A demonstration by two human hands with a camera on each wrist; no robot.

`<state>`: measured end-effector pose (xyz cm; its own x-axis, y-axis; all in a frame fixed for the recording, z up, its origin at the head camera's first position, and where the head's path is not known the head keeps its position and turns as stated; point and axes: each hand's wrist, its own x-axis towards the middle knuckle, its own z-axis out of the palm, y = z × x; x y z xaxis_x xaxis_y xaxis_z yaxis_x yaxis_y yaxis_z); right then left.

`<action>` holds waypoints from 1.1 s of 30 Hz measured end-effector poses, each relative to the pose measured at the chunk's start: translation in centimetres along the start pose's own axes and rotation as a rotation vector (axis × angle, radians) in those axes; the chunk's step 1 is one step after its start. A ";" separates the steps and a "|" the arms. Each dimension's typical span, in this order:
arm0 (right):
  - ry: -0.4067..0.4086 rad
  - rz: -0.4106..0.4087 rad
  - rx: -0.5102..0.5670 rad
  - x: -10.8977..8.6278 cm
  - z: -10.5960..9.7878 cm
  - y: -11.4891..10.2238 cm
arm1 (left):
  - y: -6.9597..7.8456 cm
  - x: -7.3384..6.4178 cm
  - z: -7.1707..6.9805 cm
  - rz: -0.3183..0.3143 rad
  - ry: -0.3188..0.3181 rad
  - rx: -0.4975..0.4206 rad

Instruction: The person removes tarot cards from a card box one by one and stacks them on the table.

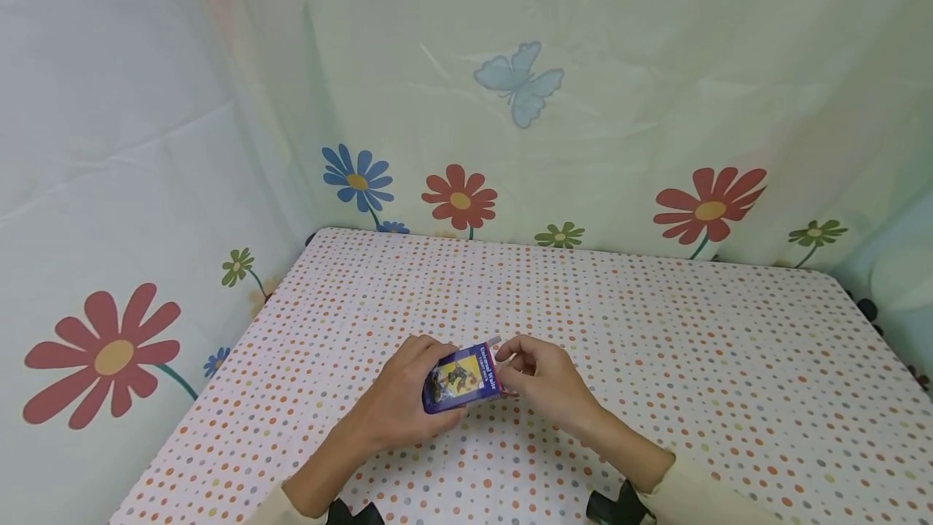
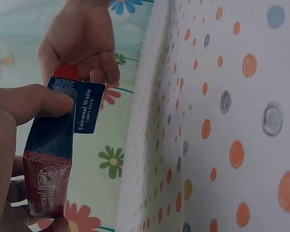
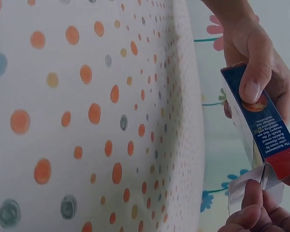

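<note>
Above the polka-dotted tablecloth's (image 1: 656, 330) near middle, the left hand (image 1: 405, 395) grips the Universal Waite tarot deck box (image 1: 461, 379) while the right hand (image 1: 543, 377) pinches its raised right-end flap (image 2: 89, 108), apparently working the opening, which likely calls for steadying the box next.

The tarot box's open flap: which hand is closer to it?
Right. The right hand has its fingers on the open flap; the left hand grips the tarot box farther back, around its body.
</note>
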<state>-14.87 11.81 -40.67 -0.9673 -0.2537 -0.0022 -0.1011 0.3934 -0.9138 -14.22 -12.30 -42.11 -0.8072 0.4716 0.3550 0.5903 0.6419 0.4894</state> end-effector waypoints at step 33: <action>0.069 0.074 0.155 -1.0 1.1 -0.1 | 0.2 -1.2 0.6 0.040 0.077 -0.066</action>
<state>-13.66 11.01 -40.98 -0.9849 -0.1659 -0.0488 0.0028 0.2668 -0.9638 -13.10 -12.36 -42.89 -0.7820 0.4467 0.4346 0.6230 0.5809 0.5239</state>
